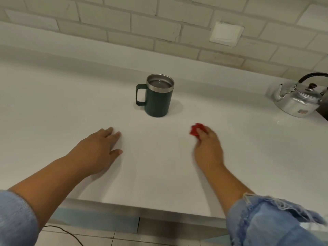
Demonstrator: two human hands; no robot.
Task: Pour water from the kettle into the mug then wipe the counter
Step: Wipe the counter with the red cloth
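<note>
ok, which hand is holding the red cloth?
The right hand: it holds the red cloth. The left hand rests flat on the counter, empty.

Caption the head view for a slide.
Right hand holds a red cloth on the counter, left hand rests flat, mug filled, kettle aside.

Soft even light, wide-angle edge distortion

One wide-angle view from the person's head, facing forward and steeply down at a white counter (159, 174) close below. Both forearms enter from the bottom corners: the left hand (99, 148) at 8 o'clock, the right hand (207, 148), gripping a red cloth (195, 130), at 4. A green mug (158, 102) stands just above centre. The kettle (298, 103) is cut off at the 3 o'clock edge, and a brick wall (159, 23) runs along the top.
</note>
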